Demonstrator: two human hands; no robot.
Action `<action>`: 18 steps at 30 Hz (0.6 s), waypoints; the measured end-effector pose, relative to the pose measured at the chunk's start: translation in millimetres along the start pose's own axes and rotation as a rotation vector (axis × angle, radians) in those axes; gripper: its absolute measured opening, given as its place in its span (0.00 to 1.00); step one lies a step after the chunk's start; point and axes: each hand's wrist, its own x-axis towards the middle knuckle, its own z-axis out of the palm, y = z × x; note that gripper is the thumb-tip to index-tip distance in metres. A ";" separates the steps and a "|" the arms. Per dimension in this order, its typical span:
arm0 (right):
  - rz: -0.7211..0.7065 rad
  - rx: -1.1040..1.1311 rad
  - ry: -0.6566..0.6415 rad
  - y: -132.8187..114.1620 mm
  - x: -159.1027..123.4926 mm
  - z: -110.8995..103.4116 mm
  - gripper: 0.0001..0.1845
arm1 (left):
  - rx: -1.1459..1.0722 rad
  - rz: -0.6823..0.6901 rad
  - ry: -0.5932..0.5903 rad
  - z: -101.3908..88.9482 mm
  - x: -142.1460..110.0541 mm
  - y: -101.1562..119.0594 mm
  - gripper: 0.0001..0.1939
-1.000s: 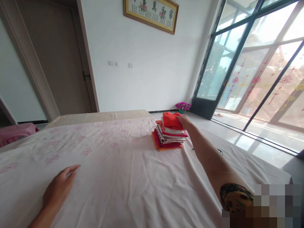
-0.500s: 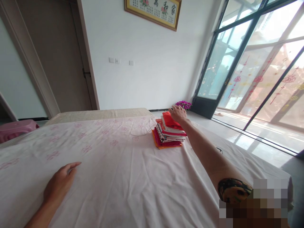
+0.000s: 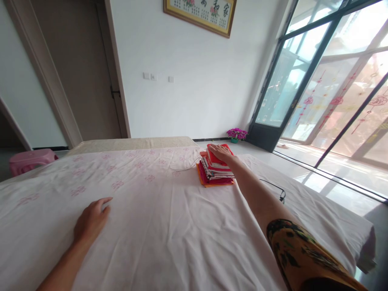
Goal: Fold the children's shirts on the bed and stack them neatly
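Observation:
A stack of folded cloth bags (image 3: pixel 216 171), in red, white, orange and patterned fabric, sits on a pale sheet with pink flowers (image 3: pixel 188 226). My right hand (image 3: pixel 220 152) lies flat on the red top piece, fingers stretched out. Its arm reaches in from the lower right. Over the left part of the sheet is my left hand (image 3: pixel 92 218), holding nothing, with thumb and forefinger apart. Its other fingers are partly hidden. A thin white cord (image 3: pixel 184 169) runs out from the left side of the stack.
A black cable (image 3: pixel 281 196) lies on the sheet right of my forearm. A pink plastic stool (image 3: pixel 33 161) stands at the far left. Beyond the sheet are a pot of purple flowers (image 3: pixel 237 133), a wall, and a glass door (image 3: pixel 280 89) on the right.
My right hand has come down from above the stack onto its top. My left hand has shifted slightly right and up in the view, still apart from the stack.

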 end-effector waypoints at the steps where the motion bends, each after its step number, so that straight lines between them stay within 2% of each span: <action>1: 0.040 0.042 0.070 -3.4 -2.5 -5.3 0.22 | 0.011 0.029 0.004 1.9 -0.4 1.6 0.26; 4: 0.117 0.203 0.388 -31.3 -22.5 -15.2 0.24 | 0.102 0.140 -0.007 7.3 -3.1 7.6 0.30; 5: 0.081 0.264 0.480 -46.5 -34.0 -14.7 0.25 | 0.150 0.163 -0.018 8.8 -4.6 9.9 0.30; 7: -0.098 0.397 0.525 -83.0 -62.7 -6.2 0.25 | 0.236 0.157 -0.064 11.0 -7.9 14.1 0.31; 9: -0.244 0.483 0.425 -121.4 -94.0 11.5 0.24 | 0.285 0.121 -0.121 11.6 -11.7 16.2 0.31; 12: -0.325 0.431 0.159 -166.9 -132.4 47.1 0.22 | 0.304 0.138 -0.163 9.6 -19.0 11.1 0.32; 15: -0.260 0.346 -0.051 -188.4 -152.2 78.2 0.25 | 0.297 0.198 -0.149 4.7 -29.9 -2.6 0.32; 18: -0.211 0.322 -0.118 -192.7 -157.9 94.8 0.26 | 0.278 0.178 -0.107 -1.5 -43.8 -15.0 0.32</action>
